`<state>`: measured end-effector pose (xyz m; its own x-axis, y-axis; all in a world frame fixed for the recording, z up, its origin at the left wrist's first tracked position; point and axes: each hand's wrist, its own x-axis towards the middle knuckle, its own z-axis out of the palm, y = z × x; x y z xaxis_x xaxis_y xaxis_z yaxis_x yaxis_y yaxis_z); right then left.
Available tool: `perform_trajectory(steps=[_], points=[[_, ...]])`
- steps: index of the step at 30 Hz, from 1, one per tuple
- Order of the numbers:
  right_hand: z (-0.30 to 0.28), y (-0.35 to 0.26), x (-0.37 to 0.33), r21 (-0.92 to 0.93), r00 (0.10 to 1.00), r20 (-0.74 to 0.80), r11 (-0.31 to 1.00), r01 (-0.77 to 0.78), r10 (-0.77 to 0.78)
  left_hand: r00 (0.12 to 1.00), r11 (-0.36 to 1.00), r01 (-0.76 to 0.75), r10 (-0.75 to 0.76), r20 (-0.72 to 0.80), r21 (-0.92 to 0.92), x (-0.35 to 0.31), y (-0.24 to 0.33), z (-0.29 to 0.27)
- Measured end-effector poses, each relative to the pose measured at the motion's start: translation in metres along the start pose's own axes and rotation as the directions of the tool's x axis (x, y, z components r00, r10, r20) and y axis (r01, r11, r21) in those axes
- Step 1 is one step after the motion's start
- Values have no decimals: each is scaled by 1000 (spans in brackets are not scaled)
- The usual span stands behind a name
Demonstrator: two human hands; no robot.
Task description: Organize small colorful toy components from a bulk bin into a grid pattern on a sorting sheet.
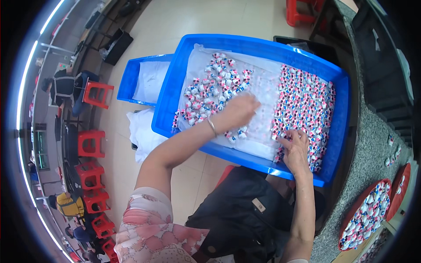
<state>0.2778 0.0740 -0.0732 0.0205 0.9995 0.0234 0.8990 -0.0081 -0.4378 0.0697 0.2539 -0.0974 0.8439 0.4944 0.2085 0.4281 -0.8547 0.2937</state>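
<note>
A large blue plastic tray (245,40) lined with white sheet stands in front of me. On its right side, small pink, white and blue figurines (302,101) lie in close rows. Loose figurines (215,83) of the same kind are scattered over the left part. My left hand (242,110), with a bracelet at the wrist, is above the liner beside the loose ones. Its fingers look curled but are smeared by motion. At the near left edge of the rows, my right hand (297,151) is closed, thumb and fingertips on a small figurine there.
A smaller blue tray (127,81) and a white sheet (142,133) lie left of the large tray. To the right, a speckled counter (351,188) holds a red basket (343,234) of figurines. Red stools (91,143) line the left, with several people beyond.
</note>
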Motion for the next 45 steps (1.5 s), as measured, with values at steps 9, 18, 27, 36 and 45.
perform_trajectory(steps=[9, 18, 27, 36, 45], points=[[-13, -2, -1, 29, 997, -60, 998, -52, 54, 941, 972, 162, -205, 270, 172, 14, -19, 4], [-16, 2, -8, 161, 999, -46, 987, -20, 28, 696, 251, 705, -65, 715, -664, -9, 46, -7], [-5, 3, -10, 107, 998, 45, 994, 36, -41, 767, 617, 600, -262, 586, -509, -11, 76, 45], [1, -1, -3, 97, 989, 128, 994, 55, -67, 908, 859, 272, -80, 411, -435, -11, 71, 41], [-15, 5, -5, 133, 999, -3, 990, -49, 50, 923, 980, -197, 176, 344, 26, -38, -10, -11]])
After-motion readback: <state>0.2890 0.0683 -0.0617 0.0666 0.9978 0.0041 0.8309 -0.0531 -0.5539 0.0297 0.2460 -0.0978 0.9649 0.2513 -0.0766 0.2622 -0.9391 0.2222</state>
